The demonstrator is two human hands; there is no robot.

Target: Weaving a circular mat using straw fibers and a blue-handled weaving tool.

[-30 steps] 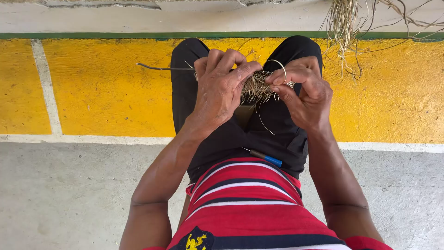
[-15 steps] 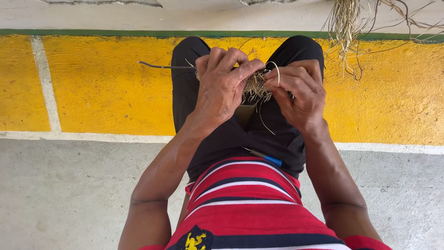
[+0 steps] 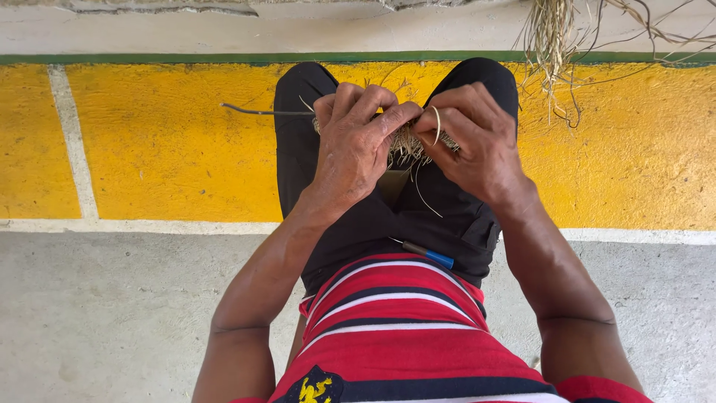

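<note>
Over my lap, my left hand (image 3: 354, 145) and my right hand (image 3: 477, 138) are closed on a small bundle of dry straw-coloured fibres (image 3: 406, 142) held between them. My right thumb and forefinger pinch a pale curved strand (image 3: 436, 123) at the top of the bundle. A thin dark stick (image 3: 257, 112) juts out to the left from under my left hand. Loose fibre ends hang down over my black shorts (image 3: 440, 209). Most of the bundle is hidden by my fingers.
A yellow painted band (image 3: 164, 149) with a green line above and white lines crosses the floor ahead. Grey concrete (image 3: 104, 321) lies on both sides of me. A heap of dry fibres (image 3: 552, 37) hangs at the top right. A blue-tipped pen (image 3: 429, 254) sticks from my waistband.
My hands have drawn closer together on the bundle. My right hand has shifted slightly left and pinched the curved strand tighter against the bundle.
</note>
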